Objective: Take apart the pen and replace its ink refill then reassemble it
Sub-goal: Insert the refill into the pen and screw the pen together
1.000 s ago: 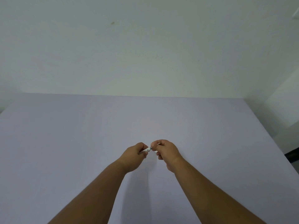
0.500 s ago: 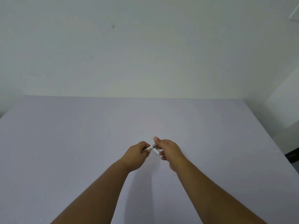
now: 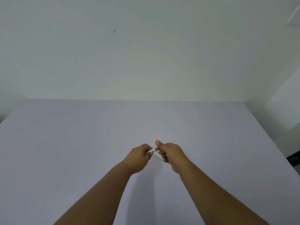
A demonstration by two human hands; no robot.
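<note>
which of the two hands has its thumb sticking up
The right hand: its thumb points up above the pen. The left hand is curled closed around its end.

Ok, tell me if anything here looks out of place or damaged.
Nothing stands out. Both hands, left hand and right hand, hold the white pen above the bare lilac table; nothing looks spilled or broken.

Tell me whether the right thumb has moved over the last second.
Yes. The right thumb has lifted off the pen and now points toward the table's far edge; before, it was curled down over the pen.
</note>
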